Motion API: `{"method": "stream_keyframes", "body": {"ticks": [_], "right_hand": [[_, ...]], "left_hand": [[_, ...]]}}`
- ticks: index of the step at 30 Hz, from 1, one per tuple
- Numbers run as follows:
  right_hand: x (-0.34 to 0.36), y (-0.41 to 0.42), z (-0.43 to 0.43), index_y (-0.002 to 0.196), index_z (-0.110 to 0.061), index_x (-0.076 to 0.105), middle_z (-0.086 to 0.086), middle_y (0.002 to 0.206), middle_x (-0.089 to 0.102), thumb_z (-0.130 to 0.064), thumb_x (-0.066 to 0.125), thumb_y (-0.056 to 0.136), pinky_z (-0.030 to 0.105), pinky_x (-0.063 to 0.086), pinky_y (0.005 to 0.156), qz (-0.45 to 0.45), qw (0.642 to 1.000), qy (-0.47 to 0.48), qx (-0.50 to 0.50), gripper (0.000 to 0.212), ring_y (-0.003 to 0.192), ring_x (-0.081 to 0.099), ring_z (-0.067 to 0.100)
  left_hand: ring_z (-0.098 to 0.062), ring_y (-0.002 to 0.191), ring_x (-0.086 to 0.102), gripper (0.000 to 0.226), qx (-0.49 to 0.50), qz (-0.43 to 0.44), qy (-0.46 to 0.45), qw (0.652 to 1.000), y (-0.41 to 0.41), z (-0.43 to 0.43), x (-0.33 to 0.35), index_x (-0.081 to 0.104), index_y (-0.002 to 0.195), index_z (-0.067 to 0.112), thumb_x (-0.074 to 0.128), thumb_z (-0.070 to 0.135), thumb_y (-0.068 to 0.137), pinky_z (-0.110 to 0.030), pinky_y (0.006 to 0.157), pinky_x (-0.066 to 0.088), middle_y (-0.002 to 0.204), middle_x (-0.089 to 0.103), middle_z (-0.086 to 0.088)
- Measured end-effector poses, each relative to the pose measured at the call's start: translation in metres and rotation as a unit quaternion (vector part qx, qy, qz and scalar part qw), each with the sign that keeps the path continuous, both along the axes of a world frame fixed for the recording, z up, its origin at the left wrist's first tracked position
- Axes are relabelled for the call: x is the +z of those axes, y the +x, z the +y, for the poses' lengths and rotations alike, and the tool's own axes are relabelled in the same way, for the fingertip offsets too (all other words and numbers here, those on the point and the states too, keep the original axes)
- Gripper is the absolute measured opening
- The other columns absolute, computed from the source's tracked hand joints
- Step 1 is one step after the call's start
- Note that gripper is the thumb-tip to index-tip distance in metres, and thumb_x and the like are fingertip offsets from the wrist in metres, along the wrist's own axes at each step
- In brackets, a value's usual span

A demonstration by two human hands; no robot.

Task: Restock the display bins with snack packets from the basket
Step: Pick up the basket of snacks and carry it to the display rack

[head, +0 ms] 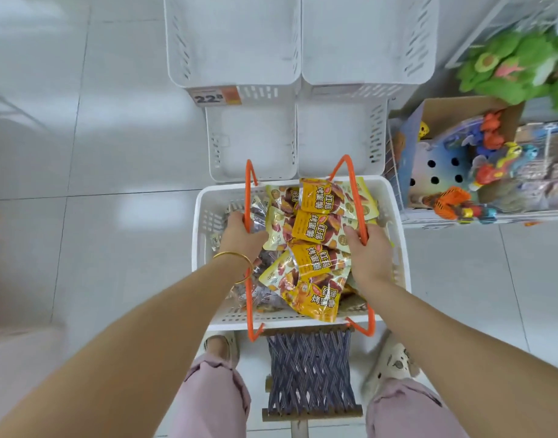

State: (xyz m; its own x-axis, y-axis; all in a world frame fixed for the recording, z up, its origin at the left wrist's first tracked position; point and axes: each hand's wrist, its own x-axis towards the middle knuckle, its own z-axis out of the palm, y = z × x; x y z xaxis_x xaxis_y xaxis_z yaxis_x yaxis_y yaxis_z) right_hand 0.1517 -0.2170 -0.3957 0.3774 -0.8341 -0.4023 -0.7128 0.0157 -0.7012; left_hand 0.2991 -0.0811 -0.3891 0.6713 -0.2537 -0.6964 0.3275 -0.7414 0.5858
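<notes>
A white plastic basket point(205, 197) with two orange wire handles sits in front of me over a woven stool. It holds several yellow snack packets point(312, 226) and some clear-wrapped dark packets point(262, 292) on its left side. My left hand point(240, 235) grips the left orange handle point(248, 184). My right hand point(367, 251) grips the right orange handle point(350, 172). Beyond the basket stand white display bins, a lower pair point(252, 172) and an upper pair point(233, 80), all with bare bottoms.
A price tag point(217, 95) hangs on the upper left bin. A wire rack with toys and a cardboard box point(461, 159) stands at the right, green plush toys point(521, 64) above it. The woven stool point(309, 374) is between my legs. White tiled floor lies to the left.
</notes>
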Motion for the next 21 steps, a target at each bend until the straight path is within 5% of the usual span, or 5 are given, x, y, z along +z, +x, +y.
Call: {"method": "stream_keyframes", "body": {"ticks": [8,13,21], "right_hand": [[-0.043,0.001,-0.014,0.068,-0.023,0.036,-0.006,0.065,0.042,-0.032,0.053,0.095,0.021,0.028,0.052,0.008,1.000,0.002,-0.004,0.033,0.056,0.039,0.006],[-0.066,-0.003,-0.017,0.084,-0.010,0.045,-0.007,0.067,0.042,-0.031,0.052,0.096,0.017,0.028,0.051,0.003,1.000,0.008,0.001,0.025,0.059,0.041,0.004],[-0.077,-0.007,-0.025,0.090,-0.011,0.046,-0.006,0.071,0.045,-0.035,0.050,0.096,0.020,0.030,0.052,-0.002,0.997,-0.007,0.072,0.025,0.062,0.045,0.007]], "left_hand": [[-0.021,0.058,0.043,0.030,-0.018,-0.004,0.005,1.000,0.005,-0.017,-0.041,0.039,0.109,0.016,0.059,0.011,0.087,-0.036,0.056,0.051,0.077,0.040,-0.007],[-0.021,0.059,0.045,0.028,-0.035,-0.005,0.013,0.999,0.013,-0.024,-0.060,0.041,0.107,0.015,0.058,0.009,0.087,-0.044,0.065,0.056,0.079,0.041,-0.009],[-0.020,0.045,0.048,0.019,-0.035,0.007,-0.007,0.999,0.013,-0.028,-0.075,0.037,0.097,0.013,0.053,0.007,0.090,-0.038,0.050,0.056,0.067,0.046,-0.009]]}}
